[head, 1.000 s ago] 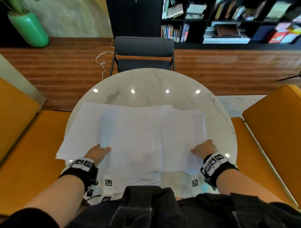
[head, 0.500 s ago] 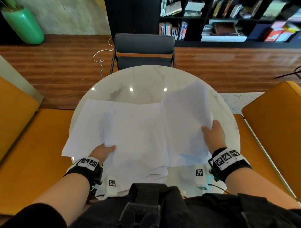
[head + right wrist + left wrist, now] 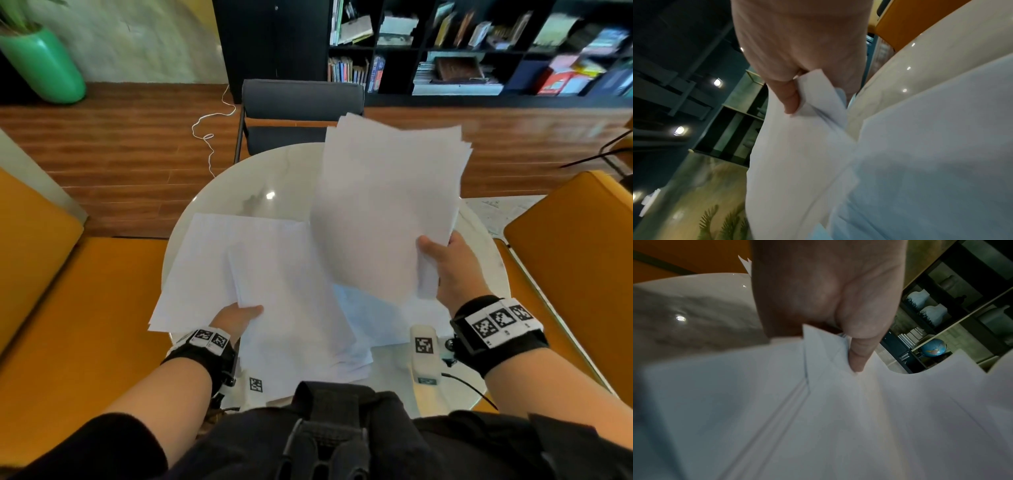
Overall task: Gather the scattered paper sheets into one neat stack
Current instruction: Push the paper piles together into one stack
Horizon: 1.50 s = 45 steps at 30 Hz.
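Observation:
My right hand (image 3: 442, 260) pinches a bundle of white sheets (image 3: 387, 205) by its near right edge and holds it tilted up above the right half of the round marble table (image 3: 281, 171). In the right wrist view the thumb (image 3: 790, 97) presses on that bundle (image 3: 797, 162). My left hand (image 3: 236, 317) grips the near left edge of a loose stack of sheets (image 3: 287, 294) lying on the table; its thumb (image 3: 859, 353) lies on top of the paper (image 3: 818, 418). A wider sheet (image 3: 205, 270) sticks out to the left under that stack. More paper (image 3: 376, 318) lies flat beneath the raised bundle.
A dark chair (image 3: 301, 116) stands at the table's far side. Orange seats (image 3: 85, 308) flank the table left and right. A small white tagged device (image 3: 424, 353) with a cable sits at the near right edge. A bookshelf (image 3: 479, 48) and a green pot (image 3: 44, 65) stand beyond.
My right hand has lifted its bundle of sheets off the table and swung it up and away from me. The left hand stays on the near left edge of the stack.

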Available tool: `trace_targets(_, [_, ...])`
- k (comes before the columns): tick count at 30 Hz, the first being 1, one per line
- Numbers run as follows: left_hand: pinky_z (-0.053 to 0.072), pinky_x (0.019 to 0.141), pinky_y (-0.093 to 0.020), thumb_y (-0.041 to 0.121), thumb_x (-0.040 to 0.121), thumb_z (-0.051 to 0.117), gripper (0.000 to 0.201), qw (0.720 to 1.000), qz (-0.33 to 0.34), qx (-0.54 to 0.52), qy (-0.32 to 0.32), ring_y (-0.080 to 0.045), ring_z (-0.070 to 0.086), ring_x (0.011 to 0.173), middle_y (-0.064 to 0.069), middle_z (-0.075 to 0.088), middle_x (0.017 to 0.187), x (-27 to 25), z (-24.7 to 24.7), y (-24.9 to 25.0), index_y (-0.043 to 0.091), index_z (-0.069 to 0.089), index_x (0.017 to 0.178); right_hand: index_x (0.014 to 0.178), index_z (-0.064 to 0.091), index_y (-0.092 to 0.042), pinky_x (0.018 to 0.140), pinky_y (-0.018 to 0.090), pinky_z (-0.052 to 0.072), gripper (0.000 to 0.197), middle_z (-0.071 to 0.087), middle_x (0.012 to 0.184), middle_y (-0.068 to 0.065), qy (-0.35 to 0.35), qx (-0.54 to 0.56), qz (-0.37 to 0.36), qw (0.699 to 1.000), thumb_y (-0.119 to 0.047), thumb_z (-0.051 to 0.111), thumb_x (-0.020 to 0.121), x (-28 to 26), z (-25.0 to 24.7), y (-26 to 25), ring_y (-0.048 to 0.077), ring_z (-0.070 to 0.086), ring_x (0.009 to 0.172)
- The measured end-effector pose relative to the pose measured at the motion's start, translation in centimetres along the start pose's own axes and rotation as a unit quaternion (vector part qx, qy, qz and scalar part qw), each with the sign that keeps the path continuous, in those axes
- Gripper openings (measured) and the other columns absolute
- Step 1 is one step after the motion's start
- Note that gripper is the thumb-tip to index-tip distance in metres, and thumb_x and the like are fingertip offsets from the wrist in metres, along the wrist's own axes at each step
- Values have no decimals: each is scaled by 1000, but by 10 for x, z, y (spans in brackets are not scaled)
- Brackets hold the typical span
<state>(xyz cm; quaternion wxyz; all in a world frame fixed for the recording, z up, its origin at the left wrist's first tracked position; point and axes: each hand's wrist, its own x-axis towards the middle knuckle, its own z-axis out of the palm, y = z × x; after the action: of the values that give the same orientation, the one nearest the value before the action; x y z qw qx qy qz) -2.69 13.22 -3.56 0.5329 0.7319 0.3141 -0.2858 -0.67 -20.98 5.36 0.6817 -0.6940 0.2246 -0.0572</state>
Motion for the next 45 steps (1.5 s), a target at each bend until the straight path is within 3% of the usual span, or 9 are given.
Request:
trace_targets(6, [46, 94, -38, 29, 88, 64, 47, 1000, -8, 16, -18, -35, 60, 110, -18, 62, 123, 1, -5, 2, 2, 56, 125, 115, 62, -16, 93, 57, 50, 37, 70, 110, 15, 8, 42, 34, 999, -13, 66, 78, -9, 13, 17, 37, 66, 100])
trace_targets(16, [48, 100, -50, 23, 82, 70, 34, 998, -12, -34, -46, -36, 65, 103, -19, 68, 113, 15, -11, -7, 3, 65, 109, 115, 63, -15, 81, 42, 57, 30, 72, 107, 9, -69, 116, 19, 991, -4, 59, 89, -2, 50, -26, 28, 70, 94])
trace_targets(21, [35, 108, -35, 41, 93, 50, 54, 996, -34, -77, 20, -32, 47, 128, -14, 51, 138, -12, -5, 5, 3, 47, 132, 113, 59, -10, 78, 43, 57, 29, 70, 108, 14, -122, -40, 102, 986, -6, 66, 85, -12, 55, 10, 29, 70, 89])
trace_targets(23, [32, 112, -40, 67, 84, 40, 81, 994, -15, -107, 19, -35, 45, 129, -7, 48, 137, -16, -4, 8, 7, 42, 139, 116, 53, -4, 81, 45, 56, 40, 66, 113, 18, -104, -118, 130, 979, -5, 71, 80, -14, 53, 40, 32, 67, 90])
trace_targets(26, [34, 111, -52, 90, 62, 38, 110, 980, -51, -192, 20, -38, 48, 126, -17, 44, 145, 1, -4, 1, 17, 35, 145, 129, 43, -9, 77, 34, 49, 62, 58, 119, 19, -86, -289, 150, 942, -11, 76, 77, -20, 53, 76, 29, 59, 92])
trace_targets(31, [34, 111, -47, 76, 75, 46, 93, 991, -51, -123, 27, -37, 48, 125, -17, 49, 141, 2, -3, 2, 10, 41, 140, 140, 40, -18, 100, 40, 45, 74, 42, 135, 13, -143, -540, 85, 825, -36, 72, 76, -26, 59, 95, 32, 49, 122])
trace_targets(35, [28, 111, -36, 54, 92, 44, 75, 999, -26, 4, 39, -33, 38, 135, -18, 38, 149, -2, -1, 5, -2, 34, 142, 136, 46, -27, 104, 42, 41, 73, 43, 128, 9, -211, -531, 58, 819, -49, 73, 72, -29, 68, 95, 28, 49, 121])
trace_targets(39, [32, 108, -37, 41, 92, 53, 62, 999, -3, 39, 34, -34, 44, 130, -17, 47, 143, -3, -2, 2, -1, 42, 136, 138, 44, -27, 104, 43, 36, 71, 41, 137, 10, -102, -548, 69, 827, -57, 66, 77, -11, 56, 84, 32, 41, 128])
trace_targets(45, [39, 103, -37, 37, 92, 56, 49, 999, 28, 5, 16, -34, 54, 119, -14, 59, 130, -6, -12, -1, 5, 53, 129, 146, 23, -17, 111, 52, 27, 100, 28, 145, 22, 72, -510, 212, 830, -46, 78, 68, 28, -3, 79, 41, 27, 134])
